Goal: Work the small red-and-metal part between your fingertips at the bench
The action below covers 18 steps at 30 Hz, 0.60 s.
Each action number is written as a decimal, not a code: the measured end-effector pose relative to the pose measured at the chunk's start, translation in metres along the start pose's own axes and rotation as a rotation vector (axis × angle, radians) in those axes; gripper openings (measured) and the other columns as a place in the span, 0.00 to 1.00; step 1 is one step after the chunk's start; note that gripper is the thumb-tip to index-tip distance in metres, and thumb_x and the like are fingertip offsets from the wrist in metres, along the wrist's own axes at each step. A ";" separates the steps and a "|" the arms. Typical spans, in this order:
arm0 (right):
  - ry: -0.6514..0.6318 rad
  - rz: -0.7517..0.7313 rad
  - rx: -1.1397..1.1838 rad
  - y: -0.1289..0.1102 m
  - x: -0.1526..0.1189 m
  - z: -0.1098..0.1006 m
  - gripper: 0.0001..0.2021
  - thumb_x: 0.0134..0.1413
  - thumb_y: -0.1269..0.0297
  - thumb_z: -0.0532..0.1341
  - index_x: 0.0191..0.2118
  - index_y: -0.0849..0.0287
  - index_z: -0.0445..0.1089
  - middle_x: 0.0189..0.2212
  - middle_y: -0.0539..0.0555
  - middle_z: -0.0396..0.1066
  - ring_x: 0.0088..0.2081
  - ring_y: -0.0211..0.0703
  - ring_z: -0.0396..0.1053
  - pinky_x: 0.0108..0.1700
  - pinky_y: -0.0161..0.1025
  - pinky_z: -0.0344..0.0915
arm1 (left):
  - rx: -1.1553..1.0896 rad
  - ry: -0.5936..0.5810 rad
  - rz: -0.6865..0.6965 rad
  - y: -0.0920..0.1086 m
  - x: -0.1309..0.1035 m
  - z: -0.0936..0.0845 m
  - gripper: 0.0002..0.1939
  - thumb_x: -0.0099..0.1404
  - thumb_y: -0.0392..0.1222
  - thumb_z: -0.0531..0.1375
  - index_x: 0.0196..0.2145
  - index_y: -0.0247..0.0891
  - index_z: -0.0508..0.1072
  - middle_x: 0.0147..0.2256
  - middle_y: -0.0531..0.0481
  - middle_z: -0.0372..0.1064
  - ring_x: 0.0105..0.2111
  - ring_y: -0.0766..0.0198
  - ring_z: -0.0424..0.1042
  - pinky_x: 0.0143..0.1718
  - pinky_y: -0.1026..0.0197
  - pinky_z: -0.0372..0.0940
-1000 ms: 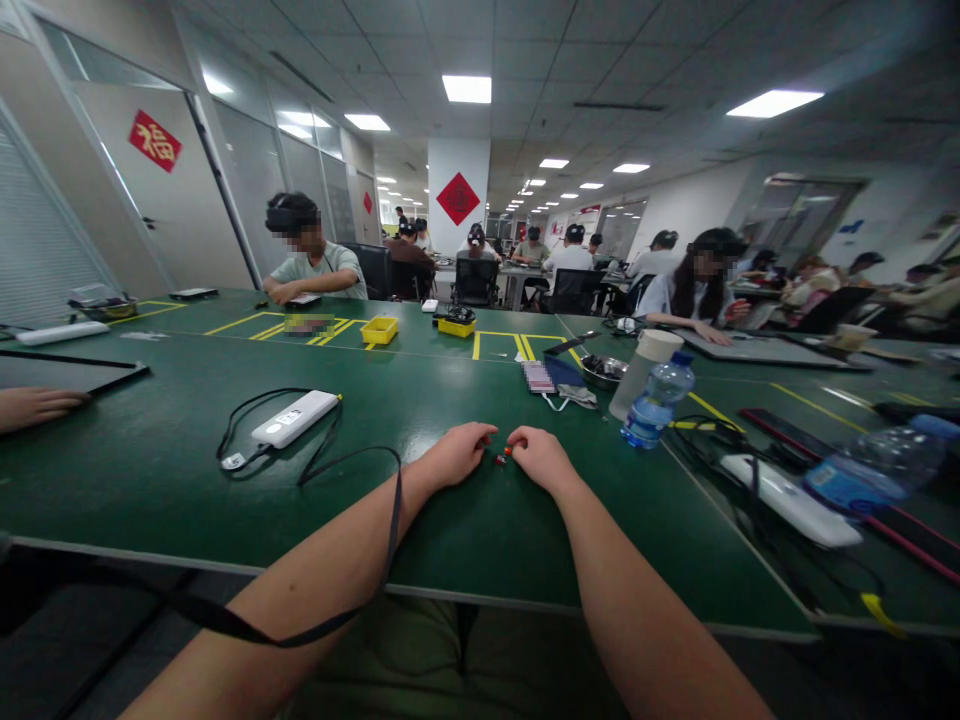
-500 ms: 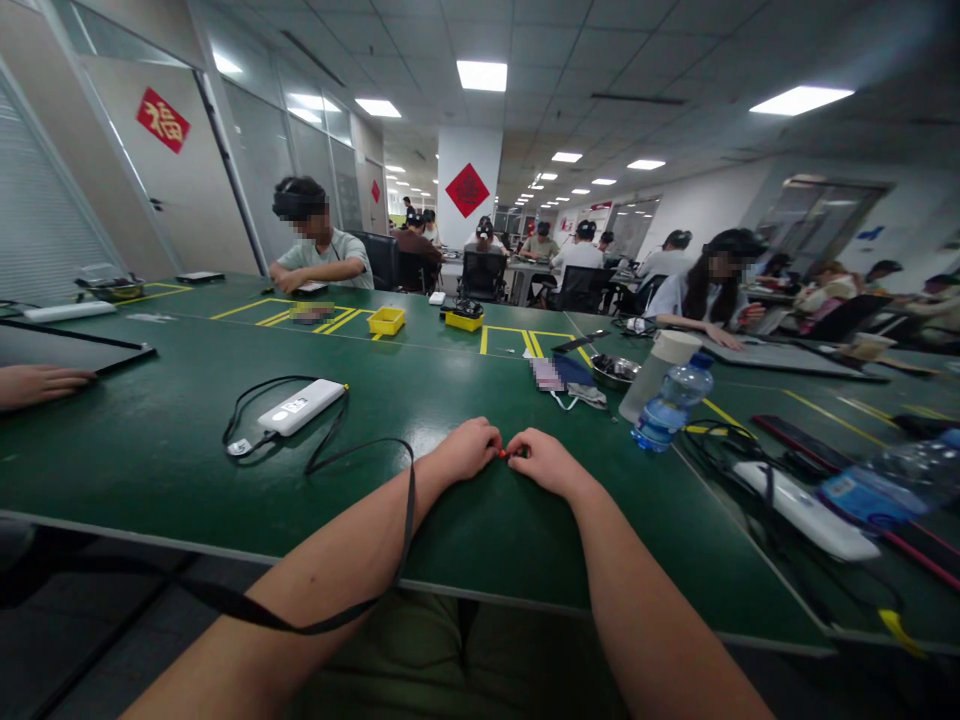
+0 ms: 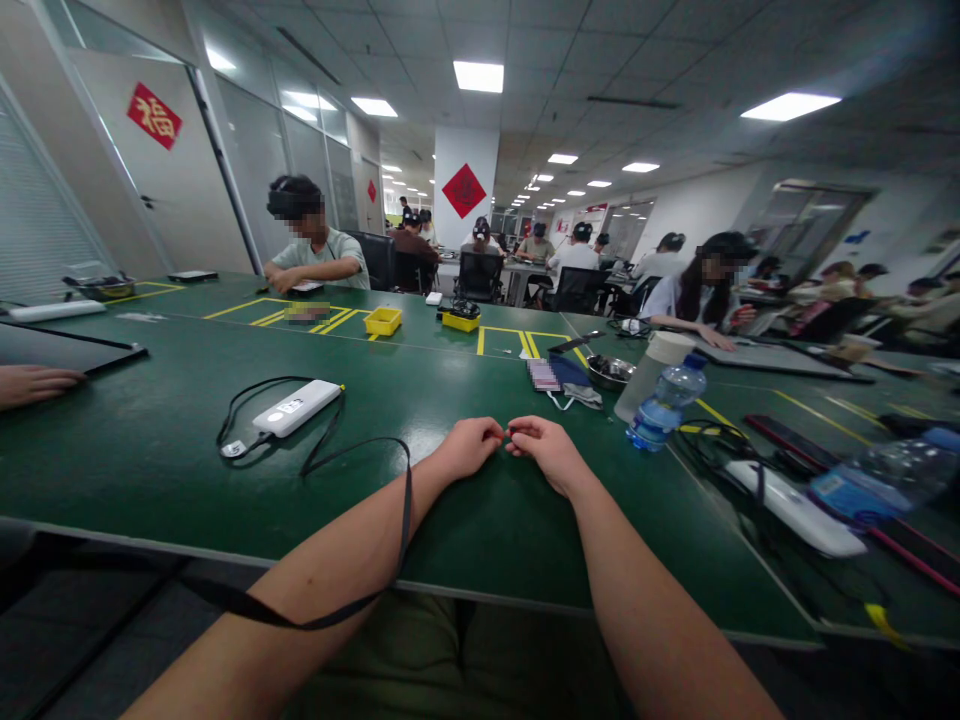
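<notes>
Over the green table (image 3: 480, 540), my two hands nearly meet at the fingertips. My left hand (image 3: 471, 446) is closed in a pinch, and a tiny reddish spot shows at its tips; what it holds is too small to make out. Thumb and index finger of my right hand (image 3: 546, 452) pinch a small red piece (image 3: 510, 432), mostly covered by the fingers. A black strap (image 3: 409, 500) hangs across my left forearm and runs to a white power bank (image 3: 298, 408) with a cable, left of my hands.
A clear water bottle (image 3: 666, 402) and a whitish bottle (image 3: 651, 375) stand to the right, near a metal bowl (image 3: 611, 372) and a folded cloth (image 3: 574, 382). Yellow trays (image 3: 383, 321) sit farther back. Another bottle (image 3: 885, 480) lies at far right. Co-workers sit around the table.
My fingertips have risen slightly from the tabletop. The red piece, plain between both hands before, now shows only as a speck at the right fingertips. The view has shifted slightly.
</notes>
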State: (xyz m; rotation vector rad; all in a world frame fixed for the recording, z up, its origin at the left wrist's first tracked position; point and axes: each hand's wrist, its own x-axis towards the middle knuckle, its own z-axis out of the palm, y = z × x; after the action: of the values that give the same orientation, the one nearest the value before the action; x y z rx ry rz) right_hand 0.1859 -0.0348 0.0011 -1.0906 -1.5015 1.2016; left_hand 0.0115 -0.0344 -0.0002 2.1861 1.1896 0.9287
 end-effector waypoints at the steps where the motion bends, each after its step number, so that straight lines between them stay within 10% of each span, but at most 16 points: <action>1: 0.005 0.013 0.042 0.000 0.000 0.001 0.14 0.42 0.66 0.63 0.38 0.61 0.67 0.31 0.54 0.71 0.28 0.38 0.70 0.30 0.35 0.66 | -0.137 0.015 -0.053 0.000 0.000 0.000 0.08 0.59 0.37 0.54 0.35 0.37 0.72 0.29 0.50 0.71 0.29 0.65 0.70 0.33 0.63 0.64; 10: -0.012 0.042 0.251 -0.004 -0.002 0.004 0.12 0.44 0.65 0.63 0.38 0.59 0.65 0.31 0.54 0.73 0.29 0.38 0.72 0.31 0.35 0.67 | -0.970 0.006 -0.328 0.000 0.000 0.010 0.09 0.54 0.31 0.59 0.35 0.33 0.69 0.36 0.46 0.72 0.32 0.68 0.72 0.38 0.63 0.67; 18: -0.006 0.035 0.210 0.000 0.001 0.003 0.12 0.44 0.66 0.63 0.37 0.59 0.65 0.33 0.55 0.73 0.27 0.36 0.70 0.31 0.35 0.67 | -0.199 0.103 -0.134 0.003 -0.001 0.008 0.05 0.59 0.38 0.56 0.34 0.36 0.70 0.26 0.51 0.70 0.26 0.66 0.69 0.31 0.63 0.64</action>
State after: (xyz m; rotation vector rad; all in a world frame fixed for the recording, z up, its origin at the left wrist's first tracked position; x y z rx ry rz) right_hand 0.1827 -0.0345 0.0004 -0.9761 -1.3314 1.3547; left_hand 0.0189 -0.0381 -0.0037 1.8989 1.2178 1.0649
